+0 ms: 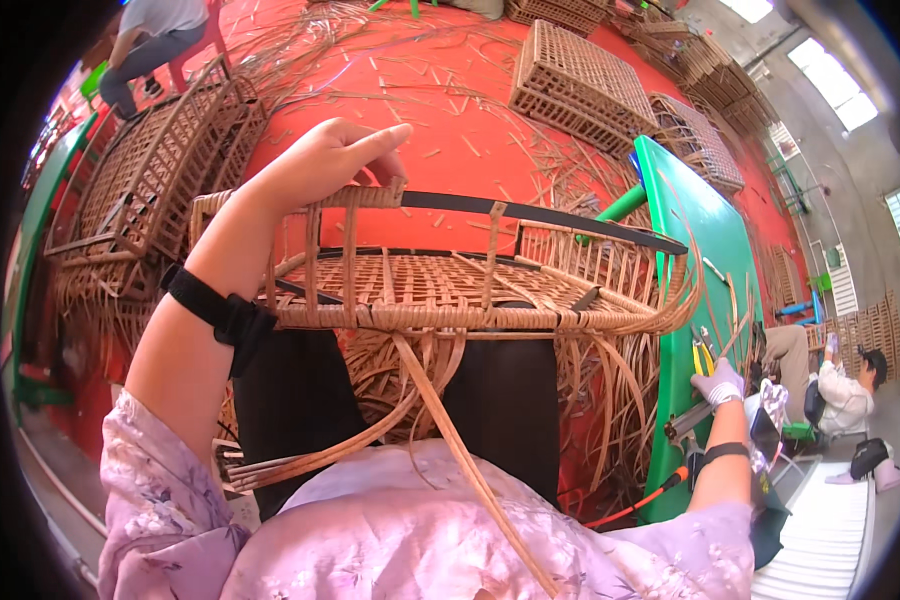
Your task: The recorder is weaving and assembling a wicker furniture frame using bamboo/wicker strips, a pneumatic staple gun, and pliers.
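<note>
A half-woven rattan basket rests across my lap, its lattice base facing me and a black strip running along its upper rim. My left hand is closed over that rim at the left, with thumb and forefinger sticking out past it. Loose rattan strips hang from the near edge over my clothes. To the right, my gloved right hand is at the green table, its fingers closed around the lower handles of yellow-handled pliers. Thin strips lie beside the pliers.
Finished-looking woven baskets stand at the left and far right. Rattan scraps litter the red floor. An orange-and-black cabled tool hangs by the table. One seated person is far left, another at right.
</note>
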### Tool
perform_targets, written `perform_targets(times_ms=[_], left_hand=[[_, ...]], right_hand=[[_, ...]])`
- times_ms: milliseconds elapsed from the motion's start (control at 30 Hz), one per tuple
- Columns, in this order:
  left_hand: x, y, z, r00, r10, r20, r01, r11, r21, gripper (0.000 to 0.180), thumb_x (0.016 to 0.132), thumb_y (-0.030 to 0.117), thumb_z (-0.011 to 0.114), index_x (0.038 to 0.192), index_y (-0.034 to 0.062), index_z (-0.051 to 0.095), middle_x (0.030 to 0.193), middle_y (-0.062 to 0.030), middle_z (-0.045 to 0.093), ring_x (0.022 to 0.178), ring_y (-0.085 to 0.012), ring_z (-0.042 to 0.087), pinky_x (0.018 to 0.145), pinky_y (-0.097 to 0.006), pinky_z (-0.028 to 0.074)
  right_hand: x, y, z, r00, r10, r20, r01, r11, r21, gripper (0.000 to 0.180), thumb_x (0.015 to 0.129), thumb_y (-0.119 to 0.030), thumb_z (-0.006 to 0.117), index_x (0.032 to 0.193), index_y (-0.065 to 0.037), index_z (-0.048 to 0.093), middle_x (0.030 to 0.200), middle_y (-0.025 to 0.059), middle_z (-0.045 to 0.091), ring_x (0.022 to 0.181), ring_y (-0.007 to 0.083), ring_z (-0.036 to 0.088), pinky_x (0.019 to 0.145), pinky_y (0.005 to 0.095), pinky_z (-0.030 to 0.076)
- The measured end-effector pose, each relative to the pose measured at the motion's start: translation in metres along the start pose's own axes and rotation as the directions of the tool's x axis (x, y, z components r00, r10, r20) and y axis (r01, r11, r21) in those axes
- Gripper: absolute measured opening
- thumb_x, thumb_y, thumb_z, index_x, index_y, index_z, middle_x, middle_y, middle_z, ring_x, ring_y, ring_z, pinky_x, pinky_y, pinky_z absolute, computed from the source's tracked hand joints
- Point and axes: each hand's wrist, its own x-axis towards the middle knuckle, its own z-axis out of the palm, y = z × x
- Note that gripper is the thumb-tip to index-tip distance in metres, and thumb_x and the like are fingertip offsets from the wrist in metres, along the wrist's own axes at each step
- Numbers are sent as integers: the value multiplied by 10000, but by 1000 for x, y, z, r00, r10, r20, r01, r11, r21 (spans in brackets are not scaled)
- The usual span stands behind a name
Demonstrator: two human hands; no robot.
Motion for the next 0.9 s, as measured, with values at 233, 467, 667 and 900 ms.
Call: perform_targets(times_ms=[233, 467, 667, 900], left_hand=[[-1, -4, -1, 1000, 10, 16, -10, 1000, -13, 572, 961, 523, 517, 831, 13, 740, 777, -53, 710, 768, -144, 651, 768, -312, 516], [-1, 1, 0, 998, 48, -45, -50, 998, -31, 570, 957, 513, 524, 764, 25, 746, 789, -60, 715, 813, -180, 651, 848, -348, 486], [-3, -5, -3, 993, 92, -68, -94, 995, -29, 512, 959, 457, 546, 774, 25, 750, 890, -75, 722, 925, -186, 650, 884, -342, 480], [-5, 0, -6, 984, 180, -3, -180, 983, -18, 369, 961, 232, 480, 828, 7, 740, 965, -64, 712, 960, -181, 632, 891, -338, 480]], right_hand=[[-6, -12, 8, 974, 142, -179, -125, 987, 101, 610, 736, -383, 702, 1213, -46, 526, 1129, 200, 671, 1077, 353, 639, 1034, 413, 370], [22, 18, 6, 747, 348, -566, 177, 717, 674, 495, 819, -270, 704, 1198, 2, 539, 1109, 167, 634, 1019, 299, 628, 911, 400, 479], [-110, -142, -133, 418, -220, -881, 841, 459, 285, 405, 796, -134, 728, 1144, -18, 555, 889, 78, 575, 755, 194, 570, 717, 330, 488], [-174, -258, -179, 175, -681, -711, 941, 327, -82, 508, 659, -256, 794, 1070, -56, 571, 948, 161, 629, 841, 344, 652, 715, 431, 534]])
